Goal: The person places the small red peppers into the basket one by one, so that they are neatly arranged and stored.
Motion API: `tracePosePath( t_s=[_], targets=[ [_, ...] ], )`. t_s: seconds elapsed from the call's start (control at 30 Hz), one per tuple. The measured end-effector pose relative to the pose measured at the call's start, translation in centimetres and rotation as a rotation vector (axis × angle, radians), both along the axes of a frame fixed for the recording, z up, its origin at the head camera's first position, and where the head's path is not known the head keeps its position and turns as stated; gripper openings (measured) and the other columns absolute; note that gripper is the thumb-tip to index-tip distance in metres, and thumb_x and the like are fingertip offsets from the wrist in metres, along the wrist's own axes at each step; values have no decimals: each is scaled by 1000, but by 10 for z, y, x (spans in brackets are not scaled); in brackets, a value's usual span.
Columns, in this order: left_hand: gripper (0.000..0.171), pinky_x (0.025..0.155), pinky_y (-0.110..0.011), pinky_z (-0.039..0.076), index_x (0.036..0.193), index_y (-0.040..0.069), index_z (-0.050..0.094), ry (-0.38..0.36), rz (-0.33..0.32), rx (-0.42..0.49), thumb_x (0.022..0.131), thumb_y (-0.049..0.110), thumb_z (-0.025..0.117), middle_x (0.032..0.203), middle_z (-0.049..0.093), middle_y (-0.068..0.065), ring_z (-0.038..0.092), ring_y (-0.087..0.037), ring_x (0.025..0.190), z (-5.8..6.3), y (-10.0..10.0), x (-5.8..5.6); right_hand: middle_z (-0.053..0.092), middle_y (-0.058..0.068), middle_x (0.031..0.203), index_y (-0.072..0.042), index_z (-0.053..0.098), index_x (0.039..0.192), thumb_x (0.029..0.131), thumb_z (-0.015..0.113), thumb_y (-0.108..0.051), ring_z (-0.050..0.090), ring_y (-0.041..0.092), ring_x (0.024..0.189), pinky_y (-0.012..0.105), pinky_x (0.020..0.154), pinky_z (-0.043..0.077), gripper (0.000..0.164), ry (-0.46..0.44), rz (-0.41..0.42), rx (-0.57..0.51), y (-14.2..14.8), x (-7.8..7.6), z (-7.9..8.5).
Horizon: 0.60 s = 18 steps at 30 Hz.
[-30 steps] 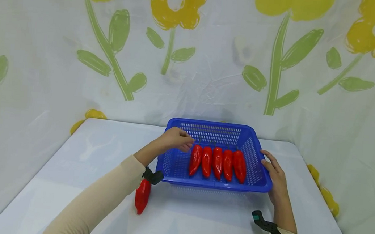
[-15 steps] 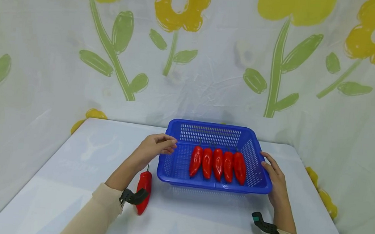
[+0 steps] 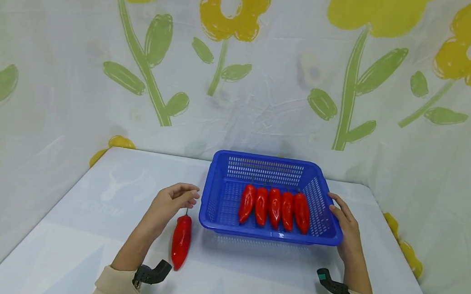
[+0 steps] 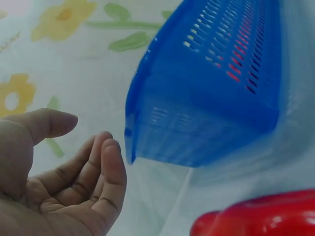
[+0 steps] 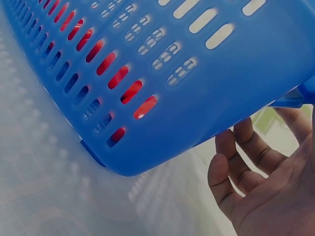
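Note:
A blue plastic basket (image 3: 270,235) stands at the back of the table, its sides pierced with slots. Several red chili peppers (image 3: 274,208) lie side by side in it, stems pointing away. One more red chili pepper (image 3: 181,242) lies on the table left of the basket. My left hand (image 3: 168,205) hovers at that pepper's stem end, holding nothing. In the left wrist view its fingers (image 4: 114,167) and thumb are apart and loosely bent. With thumb and fingers, my right hand (image 3: 349,232) grips the basket's right rim; in the right wrist view its fingers (image 5: 231,152) curl beneath that edge.
The white table (image 3: 91,219) ends just behind the basket. A pale cloth (image 3: 254,116) with yellow flowers hangs behind and at the sides. Each wrist wears a black camera mount, the left one (image 3: 153,272) close to the loose pepper's tip.
My left hand has moved out of the basket, left and toward me, to above the loose pepper's stem. My right hand stays on the rim; the peppers in the basket have not moved.

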<state>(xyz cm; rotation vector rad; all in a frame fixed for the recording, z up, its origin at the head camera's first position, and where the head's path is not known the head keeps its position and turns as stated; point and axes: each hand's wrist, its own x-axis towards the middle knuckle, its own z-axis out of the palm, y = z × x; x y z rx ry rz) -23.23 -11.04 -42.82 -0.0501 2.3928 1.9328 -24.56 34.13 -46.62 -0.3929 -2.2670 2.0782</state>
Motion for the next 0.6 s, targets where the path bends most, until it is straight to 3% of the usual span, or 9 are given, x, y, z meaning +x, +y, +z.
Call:
tracePosePath(
  t_s=[0.33,0.6],
  targets=[
    [37,98,-51,50,124,8,66,9,26,-69,95,31,69,114,67,-17,66,-33,100,-9,-14,9,22,11,164,-42,38,152,102,49,-49,36,38,138,24,79,58,52,-3,14,-16,-2,1,-3],
    [42,93,-50,53,121,8,66,-67,-25,-165,91,37,71,106,67,-8,67,-23,91,-10,-20,10,24,14,162,-42,37,153,102,48,-53,47,25,123,25,77,58,54,4,20,44,3,1,-1]
  ],
)
